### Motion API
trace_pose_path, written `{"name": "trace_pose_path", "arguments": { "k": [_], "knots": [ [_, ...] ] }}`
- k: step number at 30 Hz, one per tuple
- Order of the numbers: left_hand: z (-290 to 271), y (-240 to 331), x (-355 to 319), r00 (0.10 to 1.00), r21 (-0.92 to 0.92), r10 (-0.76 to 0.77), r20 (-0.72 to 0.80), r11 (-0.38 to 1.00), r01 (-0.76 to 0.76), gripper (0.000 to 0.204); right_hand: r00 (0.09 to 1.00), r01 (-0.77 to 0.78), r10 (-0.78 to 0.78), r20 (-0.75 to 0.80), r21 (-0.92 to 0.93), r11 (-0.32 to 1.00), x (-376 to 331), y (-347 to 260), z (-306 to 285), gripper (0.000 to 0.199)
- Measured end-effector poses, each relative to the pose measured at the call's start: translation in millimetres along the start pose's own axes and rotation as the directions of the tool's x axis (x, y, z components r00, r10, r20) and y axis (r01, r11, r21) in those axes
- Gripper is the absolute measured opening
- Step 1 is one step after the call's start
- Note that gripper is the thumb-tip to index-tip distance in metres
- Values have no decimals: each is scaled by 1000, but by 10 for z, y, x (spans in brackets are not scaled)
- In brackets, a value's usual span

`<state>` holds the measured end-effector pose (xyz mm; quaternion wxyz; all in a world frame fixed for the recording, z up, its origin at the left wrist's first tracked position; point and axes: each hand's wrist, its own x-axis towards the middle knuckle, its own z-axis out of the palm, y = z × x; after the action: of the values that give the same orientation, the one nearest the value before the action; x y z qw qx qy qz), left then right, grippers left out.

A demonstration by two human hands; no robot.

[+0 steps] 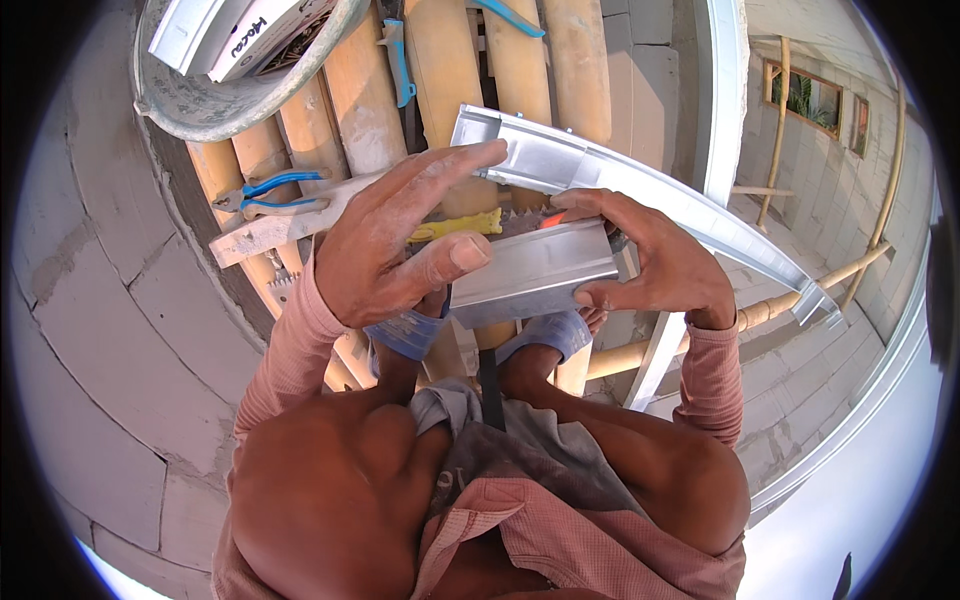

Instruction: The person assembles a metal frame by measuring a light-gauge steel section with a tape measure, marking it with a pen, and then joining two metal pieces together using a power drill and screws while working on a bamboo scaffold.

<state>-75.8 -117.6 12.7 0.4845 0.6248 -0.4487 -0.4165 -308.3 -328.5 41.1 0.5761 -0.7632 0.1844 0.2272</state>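
Between my hands is a short piece of silvery metal channel (535, 270). My right hand (660, 255) grips its right end, thumb low on the near side and fingers over the top. At the left end, my left hand (385, 225) is open, with fingers stretched and thumb apart. Just beyond the piece lie a yellow object (455, 226), perhaps a handle, and a toothed edge like a saw blade (522, 217). A small orange item (553, 218) shows by my right fingertips; its kind is unclear. A long metal profile (620, 190) slants behind my hands.
I squat on a bamboo platform (580, 70). Blue-handled pliers (270, 192) and a wooden board (265, 235) lie left; two more blue-handled tools (398, 65) lie ahead. A bucket (240, 125) holding metal offcuts stands far left. Block walls (120, 330) and bamboo poles (775, 130) surround me.
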Motion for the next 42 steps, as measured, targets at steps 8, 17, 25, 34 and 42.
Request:
{"name": "trace_pose_path", "arguments": {
  "k": [8, 17, 25, 34, 42],
  "knots": [
    [492, 22, -154, 856, 104, -414, 309, 910, 402, 88, 999, 38, -36, -33, 64, 997, 751, -121, -120, 81],
    [617, -89, -74, 902, 176, -424, -83, 885, 432, 61, 776, 123, -207, -596, -179, 976, 551, 467, 135, 41],
    [687, -192, -120, 882, 212, -461, -100, 856, 472, 70, 702, 167, -344, -624, -325, 931, 572, 756, 446, 36],
    [667, -150, -57, 892, 310, -442, -100, 838, 450, 62, 711, 200, -356, -606, -311, 929, 594, 781, 407, 39],
    [667, -126, -33, 868, 306, -493, -55, 819, 484, 67, 739, 190, -317, -595, -267, 945, 589, 762, 383, 41]
  ]
}}
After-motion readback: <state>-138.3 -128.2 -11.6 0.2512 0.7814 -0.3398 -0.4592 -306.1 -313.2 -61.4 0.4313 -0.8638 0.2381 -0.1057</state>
